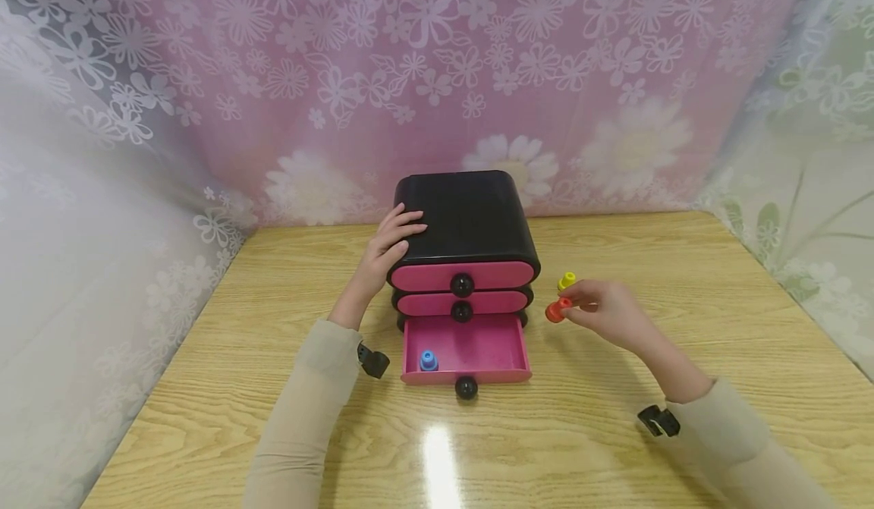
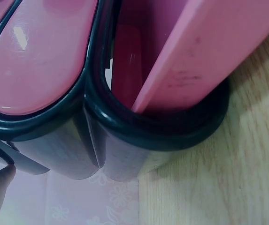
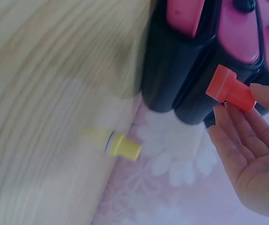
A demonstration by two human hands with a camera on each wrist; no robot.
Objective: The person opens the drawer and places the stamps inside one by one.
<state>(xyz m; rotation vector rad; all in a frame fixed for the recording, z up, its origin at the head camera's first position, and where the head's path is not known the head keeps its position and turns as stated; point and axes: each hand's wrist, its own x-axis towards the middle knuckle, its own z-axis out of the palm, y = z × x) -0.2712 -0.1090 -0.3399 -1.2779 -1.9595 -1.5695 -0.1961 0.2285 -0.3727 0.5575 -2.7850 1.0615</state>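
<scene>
a small chest of drawers [image 1: 471, 228] stands on the table [image 1: 614, 433] in front of me, its back near the curtain [image 1: 437, 76] that hangs behind the table. its two upper drawers are pushed in, one above the other; the bottom drawer [image 1: 466, 351] is pulled out toward me. a small peg [image 1: 428, 360] stands inside that drawer, in its front left corner. my left hand [image 1: 391, 247] rests on the chest's top left edge. to the right of the chest, my right hand [image 1: 604, 308] holds a second peg [image 1: 557, 310] above the table, just right of the open drawer. a third peg [image 1: 566, 281] stands on the table just behind that one, beside the chest's right side.
</scene>
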